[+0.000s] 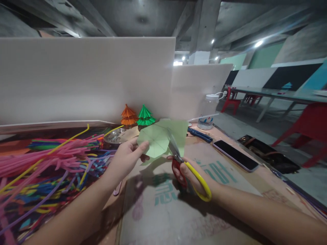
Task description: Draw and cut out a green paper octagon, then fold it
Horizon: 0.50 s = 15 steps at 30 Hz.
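A light green sheet of paper (155,139) with crease lines is raised above the cardboard, pinched at its left edge by my left hand (130,151). My right hand (187,170) grips a pair of scissors (176,149) with one red and one yellow handle loop. The scissor blades lie across the paper, and a cut runs between its left part and the right-hand strip. Behind the paper stand two small folded-paper trees, an orange one (128,115) and a green one (145,115).
Many coloured pipe cleaners (51,170) heap up at the left. Printed cardboard (158,217) covers the table. To the right are a phone (235,155), a dark blue cutter (200,134) and a clear water bottle (206,114). White panels (87,78) stand behind.
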Motion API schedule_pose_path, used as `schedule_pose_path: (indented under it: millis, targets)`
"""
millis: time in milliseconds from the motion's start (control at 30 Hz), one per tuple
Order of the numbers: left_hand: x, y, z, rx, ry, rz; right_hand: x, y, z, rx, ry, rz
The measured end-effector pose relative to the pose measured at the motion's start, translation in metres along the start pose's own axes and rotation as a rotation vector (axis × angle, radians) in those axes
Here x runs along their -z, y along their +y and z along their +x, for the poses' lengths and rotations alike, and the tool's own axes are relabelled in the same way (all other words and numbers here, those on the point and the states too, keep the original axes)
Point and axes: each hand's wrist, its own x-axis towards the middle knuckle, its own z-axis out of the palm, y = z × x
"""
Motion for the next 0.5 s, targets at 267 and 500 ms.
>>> schedule_pose_path:
  millis: [267, 500]
  targets:
    - [0.0035, 0.0011, 0.0001, -0.016, -0.014, 0.098, 0.0021, -0.0049, -0.0020, 0.031, 0.002, -0.104]
    - [0.0051, 0.0012, -0.0006, -0.042, -0.027, 0.132, 0.0024, -0.0039, -0.0021, 0.044, 0.005, -0.090]
